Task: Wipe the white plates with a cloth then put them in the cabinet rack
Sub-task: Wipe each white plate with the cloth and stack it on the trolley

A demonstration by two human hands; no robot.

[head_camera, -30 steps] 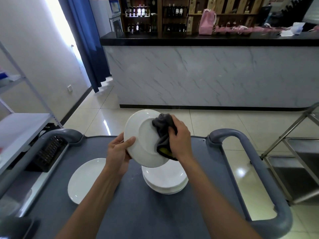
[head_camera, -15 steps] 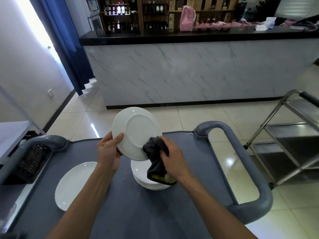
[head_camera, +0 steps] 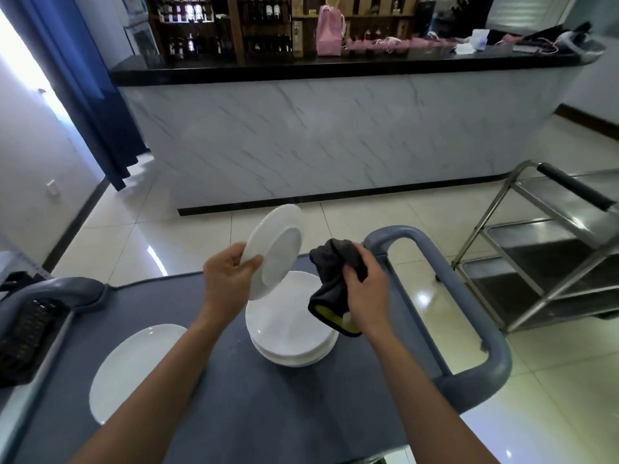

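Note:
My left hand grips the rim of a white plate, held tilted on edge above the grey cart top. My right hand holds a bunched dark grey cloth with a yellow underside, just right of the plate and apart from it. Below both hands a stack of white plates sits on the cart. A single white plate lies flat at the cart's left.
The cart has grey looped handles at right and left. A steel trolley stands on the tiled floor to the right. A marble-fronted bar counter runs across ahead, with a blue curtain at left.
The cloth has come off the plate and moved right. My left hand has turned the plate more edge-on. The view has swung to the right, showing more of the steel trolley.

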